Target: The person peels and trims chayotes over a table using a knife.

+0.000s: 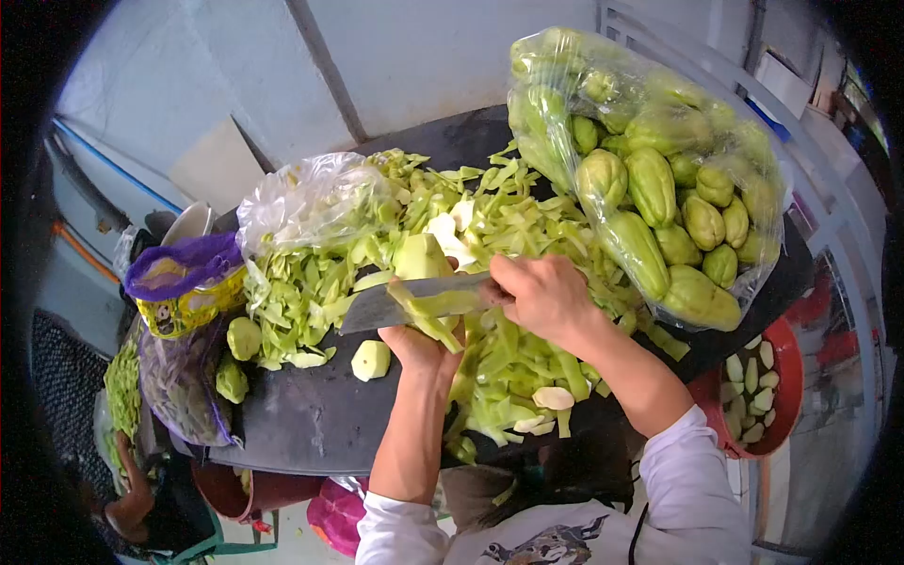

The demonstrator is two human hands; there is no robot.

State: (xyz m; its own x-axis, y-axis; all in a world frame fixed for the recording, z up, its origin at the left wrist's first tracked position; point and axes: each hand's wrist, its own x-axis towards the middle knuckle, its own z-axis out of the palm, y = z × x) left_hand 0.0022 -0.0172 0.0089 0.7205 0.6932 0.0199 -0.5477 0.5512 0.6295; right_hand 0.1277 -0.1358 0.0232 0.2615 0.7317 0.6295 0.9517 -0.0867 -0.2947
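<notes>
My right hand (539, 294) is closed round the handle of a wide-bladed knife (372, 309), whose blade points left. Behind the blade, my left hand (421, 347) holds a pale green peeled chayote (422, 256), partly hidden by the knife. A strip of green peel (443, 303) lies across the blade. Heaped peelings (513, 363) surround both hands on the dark table (306, 414). A cut chayote piece (371, 360) rests just left of my left hand.
A clear bag of whole chayotes (659, 188) stands at the back right. At the left are a purple net bag (184, 377) and a crumpled plastic bag (311, 202). A red bucket (789, 381) holds peeled pieces at the lower right. Another person's arm (134, 490) shows at the lower left.
</notes>
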